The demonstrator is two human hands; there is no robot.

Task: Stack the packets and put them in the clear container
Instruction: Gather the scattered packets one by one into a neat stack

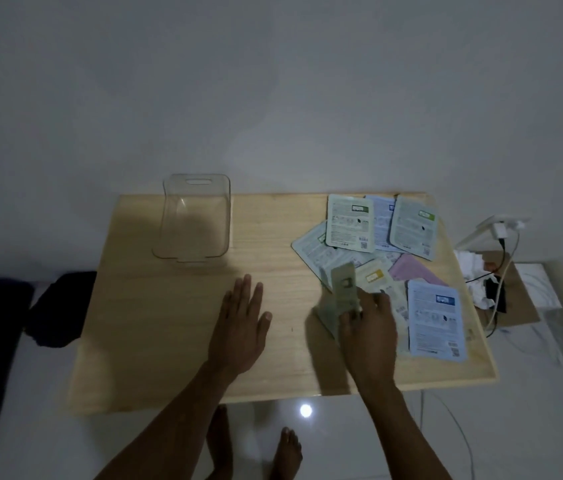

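Right hand [366, 315] pinches a green packet [337, 299], tilted up off the table [169, 323]; left hand [242, 323] rests flat, empty. Other packets [394, 244] lie scattered right, container [193, 220] far left. Risk: thin, slick packet slipping from the pinch, or dragging overlapped neighbours off the edge

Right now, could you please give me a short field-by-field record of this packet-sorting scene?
surface: wooden table
container: clear container, far left of the table, nothing visible inside
packets: loose overlapping pile on the right side, none stacked yet
left hand: left hand flat on the table, fingers spread, holding nothing
right hand: right hand gripping a green packet, tilted up off the table
beside table: cables and charger on the right
progress: no packet in the container yet
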